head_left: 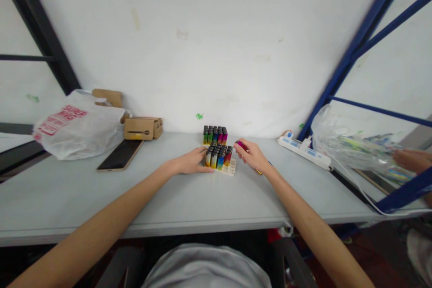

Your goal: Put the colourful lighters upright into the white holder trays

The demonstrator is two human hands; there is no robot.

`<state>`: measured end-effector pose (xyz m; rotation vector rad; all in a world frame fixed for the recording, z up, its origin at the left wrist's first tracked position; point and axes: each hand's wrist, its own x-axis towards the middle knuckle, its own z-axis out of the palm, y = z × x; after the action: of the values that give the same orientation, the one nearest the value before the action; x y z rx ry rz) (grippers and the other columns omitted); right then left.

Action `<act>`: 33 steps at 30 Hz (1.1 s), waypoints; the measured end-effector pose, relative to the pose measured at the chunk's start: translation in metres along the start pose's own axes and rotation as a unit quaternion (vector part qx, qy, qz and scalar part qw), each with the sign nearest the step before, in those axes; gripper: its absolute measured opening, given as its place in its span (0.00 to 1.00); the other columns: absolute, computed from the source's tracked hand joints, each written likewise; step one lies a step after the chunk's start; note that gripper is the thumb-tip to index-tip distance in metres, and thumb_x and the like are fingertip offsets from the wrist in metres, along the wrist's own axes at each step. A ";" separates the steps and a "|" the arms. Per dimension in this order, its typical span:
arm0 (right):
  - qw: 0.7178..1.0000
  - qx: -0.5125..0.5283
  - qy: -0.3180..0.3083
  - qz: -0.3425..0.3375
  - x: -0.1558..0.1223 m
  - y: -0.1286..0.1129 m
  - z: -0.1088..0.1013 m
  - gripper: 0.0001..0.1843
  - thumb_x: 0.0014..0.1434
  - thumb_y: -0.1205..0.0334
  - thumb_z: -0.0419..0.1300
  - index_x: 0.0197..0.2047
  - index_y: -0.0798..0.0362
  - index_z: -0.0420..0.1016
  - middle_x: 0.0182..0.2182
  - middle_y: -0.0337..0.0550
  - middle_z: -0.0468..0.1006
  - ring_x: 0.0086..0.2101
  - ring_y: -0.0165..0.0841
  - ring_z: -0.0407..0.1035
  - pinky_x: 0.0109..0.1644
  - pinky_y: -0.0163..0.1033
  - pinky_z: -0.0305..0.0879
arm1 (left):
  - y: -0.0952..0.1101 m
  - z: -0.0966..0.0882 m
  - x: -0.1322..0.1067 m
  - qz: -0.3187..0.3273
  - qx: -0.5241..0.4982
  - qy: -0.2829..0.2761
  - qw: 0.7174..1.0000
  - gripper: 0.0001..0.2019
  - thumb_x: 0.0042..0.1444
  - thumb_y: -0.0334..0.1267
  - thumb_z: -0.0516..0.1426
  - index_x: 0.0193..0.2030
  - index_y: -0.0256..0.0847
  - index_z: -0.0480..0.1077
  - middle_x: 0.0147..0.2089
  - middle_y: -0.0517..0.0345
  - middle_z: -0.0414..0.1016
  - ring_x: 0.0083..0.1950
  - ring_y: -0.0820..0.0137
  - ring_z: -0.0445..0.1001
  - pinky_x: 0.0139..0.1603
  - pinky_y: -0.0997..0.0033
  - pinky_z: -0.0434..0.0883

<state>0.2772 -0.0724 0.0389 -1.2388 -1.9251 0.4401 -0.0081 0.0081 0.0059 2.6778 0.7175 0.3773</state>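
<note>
The place looks like a small packing workshop. Rows of lighters stand in a tray on a plain grey workbench against a bare white wall. Left of the lighters sit cardboard boxes and a plastic bag; right of them are a power strip and blue metal racking.

Left forearm enters from 7 o'clock and runs toward 1 o'clock, bare, elbow nearly straight. Left hand lies palm down, fingers extended and spread flat. Right forearm enters from 5 o'clock and runs toward 11 o'clock. Right hand is raised slightly, with fingertips pinched together at 10 o'clock. The hands are near each other but apart.
</note>
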 end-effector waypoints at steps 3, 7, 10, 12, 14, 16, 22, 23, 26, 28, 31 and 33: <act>0.998 -0.053 0.012 -0.044 0.000 -0.003 -0.007 0.26 0.70 0.39 0.53 0.32 0.51 0.72 0.30 0.42 0.74 0.31 0.34 0.67 0.36 0.37 0.64 | -0.002 0.001 0.000 -0.003 -0.001 0.006 1.000 0.44 0.59 0.68 0.59 0.72 0.39 0.60 0.75 0.42 0.60 0.75 0.50 0.59 0.77 0.57 0.56; 0.996 -0.078 -0.026 -0.037 -0.003 -0.006 -0.014 0.30 0.69 0.38 0.55 0.26 0.53 0.75 0.23 0.41 0.75 0.26 0.32 0.65 0.34 0.37 0.62 | -0.003 0.002 0.000 -0.001 -0.001 0.008 1.000 0.44 0.59 0.67 0.59 0.72 0.38 0.60 0.75 0.42 0.59 0.75 0.50 0.60 0.77 0.56 0.56; 0.998 -0.014 -0.068 0.004 -0.006 -0.007 -0.014 0.29 0.64 0.35 0.61 0.30 0.55 0.81 0.22 0.41 0.78 0.24 0.32 0.68 0.31 0.36 0.63 | -0.005 0.003 0.001 0.005 0.004 0.009 1.000 0.42 0.60 0.67 0.59 0.71 0.39 0.63 0.74 0.42 0.61 0.74 0.50 0.61 0.76 0.55 0.57; 0.996 0.019 -0.086 0.020 -0.007 -0.006 -0.012 0.29 0.61 0.35 0.65 0.34 0.56 0.84 0.22 0.42 0.79 0.24 0.32 0.71 0.30 0.35 0.63 | -0.006 0.005 0.001 0.008 0.005 0.010 1.000 0.40 0.60 0.67 0.59 0.69 0.40 0.65 0.73 0.43 0.62 0.73 0.50 0.62 0.76 0.55 0.57; 0.994 0.018 -0.105 0.019 -0.008 -0.003 -0.008 0.29 0.60 0.35 0.66 0.34 0.56 0.85 0.21 0.42 0.80 0.24 0.32 0.71 0.30 0.34 0.63 | -0.008 0.007 0.001 0.013 0.005 0.016 1.000 0.39 0.60 0.67 0.59 0.69 0.42 0.65 0.73 0.45 0.63 0.73 0.50 0.62 0.75 0.56 0.58; 0.993 -0.002 -0.118 0.004 -0.007 0.000 -0.005 0.29 0.61 0.35 0.65 0.32 0.55 0.84 0.21 0.42 0.80 0.23 0.32 0.71 0.30 0.34 0.62 | -0.011 0.008 0.002 0.017 0.005 0.022 1.000 0.39 0.60 0.67 0.59 0.69 0.43 0.65 0.73 0.46 0.63 0.72 0.51 0.63 0.75 0.56 0.58; 0.988 -0.087 -0.117 -0.041 -0.002 0.003 0.002 0.29 0.64 0.35 0.61 0.31 0.54 0.82 0.20 0.38 0.76 0.22 0.29 0.66 0.29 0.34 0.55 | -0.011 0.007 0.001 0.005 0.009 0.008 1.000 0.40 0.60 0.68 0.58 0.70 0.42 0.64 0.75 0.45 0.61 0.73 0.51 0.61 0.76 0.57 0.56; 0.987 -0.108 -0.112 -0.044 -0.002 0.002 0.004 0.29 0.65 0.35 0.61 0.30 0.54 0.81 0.20 0.38 0.75 0.22 0.29 0.65 0.29 0.35 0.53 | -0.010 0.006 0.000 0.006 0.010 0.005 1.000 0.40 0.60 0.68 0.58 0.70 0.42 0.64 0.75 0.46 0.61 0.74 0.52 0.61 0.76 0.57 0.56; 0.981 -0.143 -0.117 -0.052 -0.002 -0.001 0.010 0.30 0.65 0.36 0.62 0.27 0.55 0.80 0.21 0.38 0.75 0.22 0.28 0.63 0.29 0.35 0.51 | -0.005 0.003 0.000 0.005 0.013 0.000 1.000 0.39 0.61 0.68 0.57 0.70 0.43 0.64 0.75 0.46 0.60 0.75 0.52 0.60 0.77 0.56 0.55; 0.980 -0.143 -0.130 -0.052 -0.001 -0.003 0.011 0.30 0.65 0.36 0.61 0.27 0.54 0.80 0.20 0.38 0.75 0.22 0.28 0.62 0.29 0.35 0.51 | -0.002 0.001 -0.001 0.001 0.011 -0.004 1.000 0.40 0.61 0.67 0.58 0.71 0.42 0.63 0.75 0.44 0.59 0.75 0.52 0.58 0.77 0.56 0.54; 0.986 -0.124 -0.104 -0.033 0.000 0.000 0.001 0.33 0.71 0.38 0.52 0.27 0.54 0.80 0.18 0.38 0.73 0.21 0.29 0.64 0.32 0.35 0.56 | 0.000 0.000 0.000 0.008 0.002 -0.003 1.000 0.41 0.62 0.66 0.58 0.72 0.41 0.62 0.76 0.44 0.58 0.76 0.52 0.57 0.78 0.57 0.53; 0.990 -0.132 -0.053 -0.008 0.002 0.007 -0.012 0.36 0.76 0.42 0.44 0.28 0.54 0.80 0.18 0.39 0.73 0.22 0.31 0.67 0.35 0.35 0.60 | -0.001 0.000 0.000 0.016 -0.001 0.001 1.000 0.40 0.62 0.66 0.58 0.72 0.42 0.62 0.77 0.46 0.58 0.76 0.53 0.57 0.78 0.58 0.53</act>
<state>0.2902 -0.0693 0.0427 -1.3893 -2.1347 0.2502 -0.0084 0.0087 0.0059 2.6909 0.6761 0.3882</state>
